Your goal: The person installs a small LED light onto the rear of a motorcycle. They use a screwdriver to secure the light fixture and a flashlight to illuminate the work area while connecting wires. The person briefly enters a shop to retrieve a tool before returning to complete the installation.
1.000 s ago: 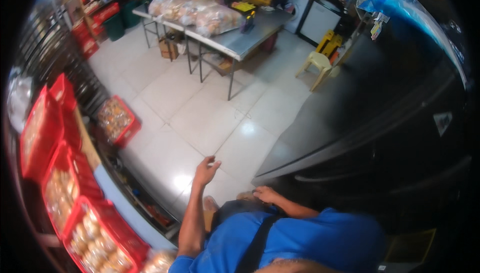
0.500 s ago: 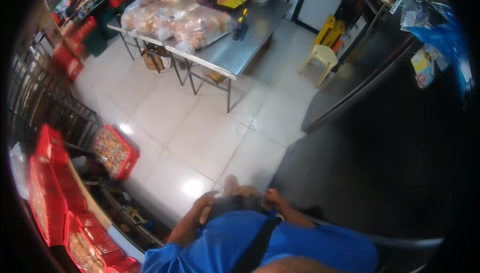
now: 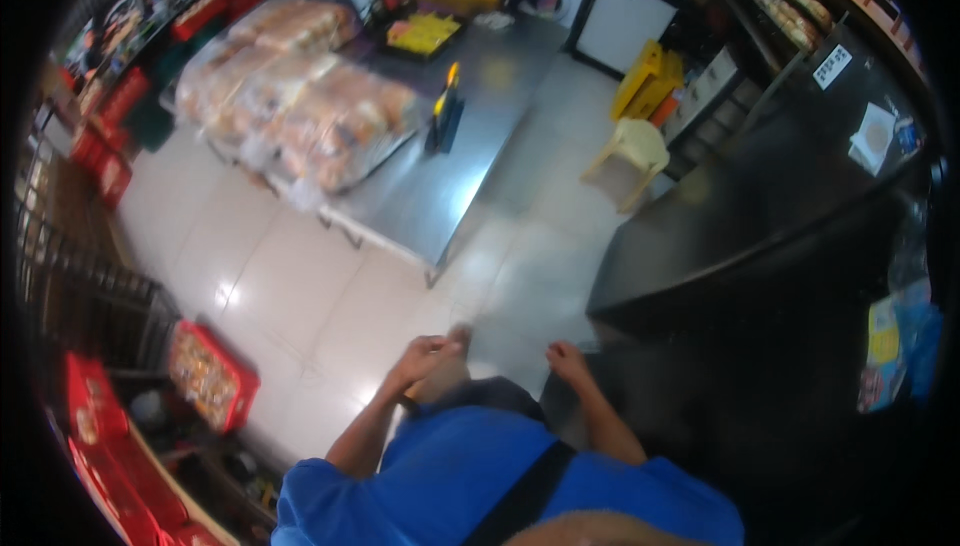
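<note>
Down to my left a red plastic crate point(image 3: 212, 374) sits on the pale tiled floor point(image 3: 300, 286), filled with golden baked rolls, and more red crates point(image 3: 95, 416) stack along the dark wire rack point(image 3: 90, 291) beside it. Ahead, the long stainless steel table point(image 3: 450, 176) carries clear plastic bags of bread point(image 3: 300, 111) heaped over its left half, with a black tray of yellow items point(image 3: 420, 34) at the far end. My left hand point(image 3: 425, 356) hangs in front of my blue shirt point(image 3: 500, 476), fingers curled loosely inward and holding nothing; my right hand point(image 3: 565, 358) is also empty, fingers half bent. The crate of rolls is the nearest thing to my left hand — well apart, lower and to the left. Open floor runs between the table's near corner and the black curved counter point(image 3: 760, 236) on my right — a cream plastic chair point(image 3: 632, 151) stands further along that gap.
</note>
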Motion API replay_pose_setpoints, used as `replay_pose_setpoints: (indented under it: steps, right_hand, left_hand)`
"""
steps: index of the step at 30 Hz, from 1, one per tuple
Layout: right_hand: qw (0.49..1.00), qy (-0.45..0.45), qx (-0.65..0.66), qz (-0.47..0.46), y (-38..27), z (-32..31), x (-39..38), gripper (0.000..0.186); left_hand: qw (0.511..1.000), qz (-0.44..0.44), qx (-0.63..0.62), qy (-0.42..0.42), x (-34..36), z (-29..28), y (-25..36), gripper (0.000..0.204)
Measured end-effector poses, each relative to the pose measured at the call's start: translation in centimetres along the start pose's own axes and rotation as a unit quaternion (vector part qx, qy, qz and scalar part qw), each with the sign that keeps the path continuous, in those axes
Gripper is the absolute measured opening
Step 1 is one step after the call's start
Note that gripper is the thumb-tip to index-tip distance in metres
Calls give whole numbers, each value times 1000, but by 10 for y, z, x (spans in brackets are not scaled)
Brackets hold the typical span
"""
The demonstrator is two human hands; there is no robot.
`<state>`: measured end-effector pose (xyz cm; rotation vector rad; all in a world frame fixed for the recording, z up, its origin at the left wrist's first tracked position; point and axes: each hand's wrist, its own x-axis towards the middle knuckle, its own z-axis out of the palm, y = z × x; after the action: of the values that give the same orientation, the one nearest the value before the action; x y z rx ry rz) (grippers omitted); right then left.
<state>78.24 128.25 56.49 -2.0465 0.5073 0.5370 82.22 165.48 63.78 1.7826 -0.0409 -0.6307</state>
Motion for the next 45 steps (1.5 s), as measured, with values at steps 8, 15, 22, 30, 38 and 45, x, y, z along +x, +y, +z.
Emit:
replay_pose_setpoints:
  steps: [8, 15, 22, 30, 38, 45]
  right_hand:
    - [974, 28, -133, 181, 39, -93, 5, 28]
    - [967, 24, -80, 242, 10, -144, 140, 28]
    - [983, 74, -73, 150, -65, -298, 375, 30]
    - [947, 133, -90, -280, -413, -386, 689, 36]
    - [935, -40, -107, -334, -567, -423, 850, 26]
    - [929, 4, -46, -366, -814, -472, 977, 31]
  left_hand:
    - [782, 494, -269, -269, 166, -34, 409, 47]
    - [522, 658, -386, -383, 269, -36, 548, 52]
    - [538, 674, -376, -338, 416, -28, 622, 41]
    - [761, 634, -117, -70, 581, -101, 620, 26]
    - [980, 145, 124, 58, 771, -94, 432, 27]
    - [953, 84, 198, 214, 849, -130, 411, 39]
